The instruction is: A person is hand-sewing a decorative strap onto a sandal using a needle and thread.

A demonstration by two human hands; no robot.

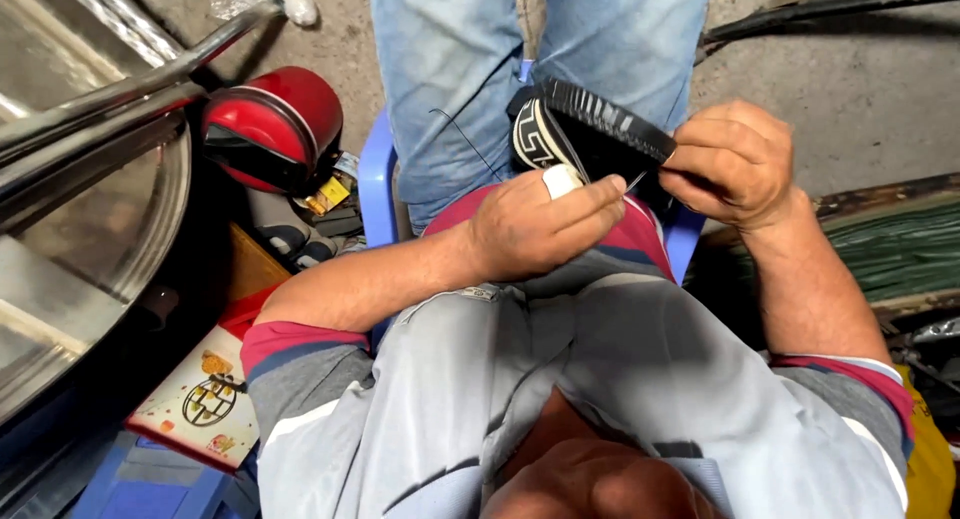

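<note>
Single view, worn on the head, aimed steeply down over chest and lap. Close in: left hand point(540, 224) and right hand point(730, 164) fill the centre. Beyond the fingers point(600, 194), a black shoe point(590, 129) and jeans-clad knees; left of them, a red helmet point(275, 124), perhaps on the floor. No second view to overlap.

Two hands show at centre frame: the left hand point(540, 224) and the right hand point(730, 164). Between them sits one black shoe point(585, 129) with one needle point(636, 182) and one thread point(465, 139). One red helmet point(270, 129) lies at upper left, one blue plastic chair point(375, 184) beside it (mostly hidden), and one printed box point(195, 399) at lower left.
</note>
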